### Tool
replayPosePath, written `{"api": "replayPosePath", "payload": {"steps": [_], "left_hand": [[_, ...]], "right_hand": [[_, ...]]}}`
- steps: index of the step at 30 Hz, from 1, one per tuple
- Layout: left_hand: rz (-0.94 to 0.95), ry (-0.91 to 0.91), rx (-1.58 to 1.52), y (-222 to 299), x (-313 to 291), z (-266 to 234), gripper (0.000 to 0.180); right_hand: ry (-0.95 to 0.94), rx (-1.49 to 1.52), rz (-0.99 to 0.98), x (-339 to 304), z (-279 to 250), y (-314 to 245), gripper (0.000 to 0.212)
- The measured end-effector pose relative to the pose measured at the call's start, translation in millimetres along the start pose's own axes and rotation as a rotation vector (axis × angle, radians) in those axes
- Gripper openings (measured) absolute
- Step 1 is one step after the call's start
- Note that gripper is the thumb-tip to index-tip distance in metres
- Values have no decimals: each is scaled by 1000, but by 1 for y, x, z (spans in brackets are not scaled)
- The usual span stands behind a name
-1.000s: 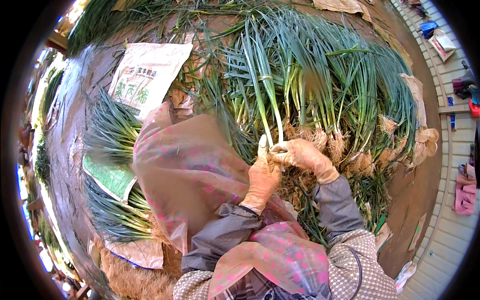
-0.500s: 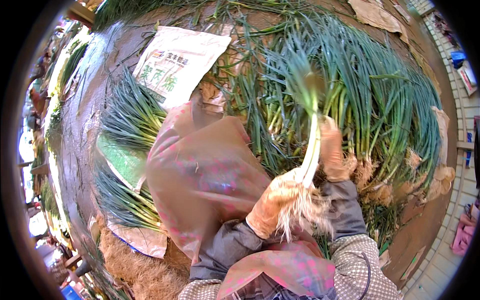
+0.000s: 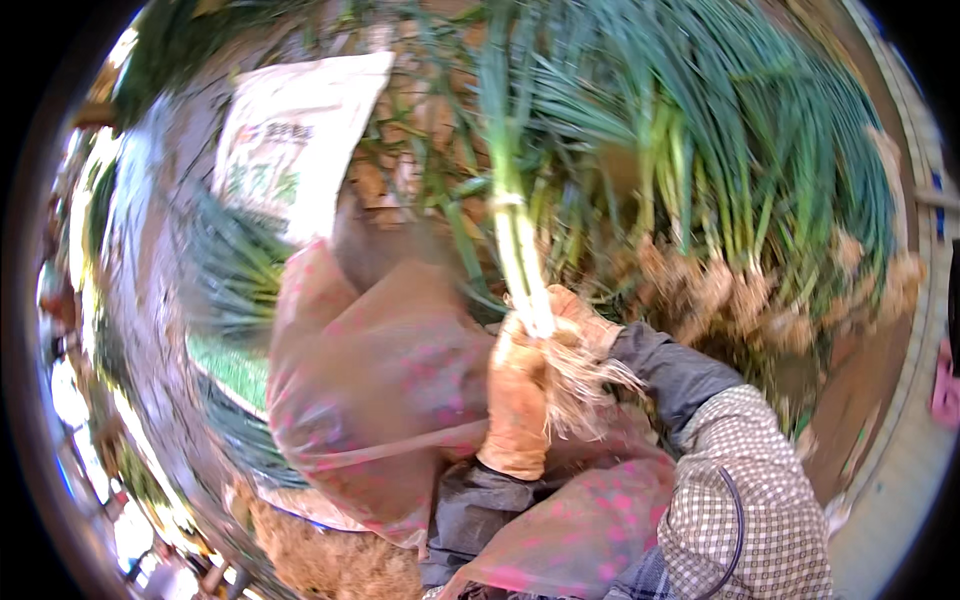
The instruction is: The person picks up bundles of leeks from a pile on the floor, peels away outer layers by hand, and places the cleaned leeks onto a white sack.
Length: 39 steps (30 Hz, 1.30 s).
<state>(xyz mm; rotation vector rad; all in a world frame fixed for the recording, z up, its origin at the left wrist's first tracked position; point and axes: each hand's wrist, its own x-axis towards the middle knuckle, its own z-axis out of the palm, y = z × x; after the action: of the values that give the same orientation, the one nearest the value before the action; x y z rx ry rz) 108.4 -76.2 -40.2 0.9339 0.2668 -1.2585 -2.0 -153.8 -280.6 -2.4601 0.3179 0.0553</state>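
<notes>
By the left hand (image 3: 520, 395), a bundle (image 3: 520, 245) of leeks is gripped low on its white stalks; the fingers are closed there, though their tips are hidden. The right hand (image 3: 582, 318) is pressed in just right of the bundle's base, touching it. Its fingers are partly covered by stalks and roots (image 3: 575, 390), so whether anything is grasped by it cannot be told. The bundle is held nearly upright, tilted slightly, its roots hanging below and to the right. A pale band (image 3: 507, 200) is seen around the stalks, but its material is blurred, and the leaf tips are cut off by the upper edge.

Left of the bundle's base, much is covered by a cloudy, pink-spotted sheet (image 3: 385, 370). Right of the bundle, a large pile (image 3: 735, 180) of leeks is spread, roots turned toward the wearer; its farthest leaves are lost at the upper edge.

Farther left of the bundle, a white sack (image 3: 305, 140) is laid flat, its print smeared by blur. Between sack and sheet, a smaller bunch (image 3: 240, 270) is partly hidden. Below and left of the bundle, a brown fibrous heap (image 3: 340, 565) is cut off by the lower edge. Far right of the bundle, a pink thing (image 3: 944, 385) cannot be made out.
</notes>
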Motion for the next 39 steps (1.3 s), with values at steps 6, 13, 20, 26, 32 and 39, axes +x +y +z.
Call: {"api": "replayPosePath", "payload": {"steps": [6,13,20,26,32,39], "left_hand": [[98,-31,-55,8,-18,10,29],[15,-295,-41,5,-41,31,26],[-242,-246,295,-92,-42,60,11],[-385,-207,240,-154,-35,36,29],[-115,-299,605,-125,-37,25,35],[-458,-182,25,-134,-24,40,32]], "right_hand": [[-329,-230,354,-242,-51,8,45],[-909,-349,1187,-608,-98,-78,29],[91,104,1573,-512,-162,-148,34],[626,1726,713,-186,-198,-126,41],[1005,1507,779,-158,-172,-13,33],[336,647,717,-149,-191,-62,52]]}}
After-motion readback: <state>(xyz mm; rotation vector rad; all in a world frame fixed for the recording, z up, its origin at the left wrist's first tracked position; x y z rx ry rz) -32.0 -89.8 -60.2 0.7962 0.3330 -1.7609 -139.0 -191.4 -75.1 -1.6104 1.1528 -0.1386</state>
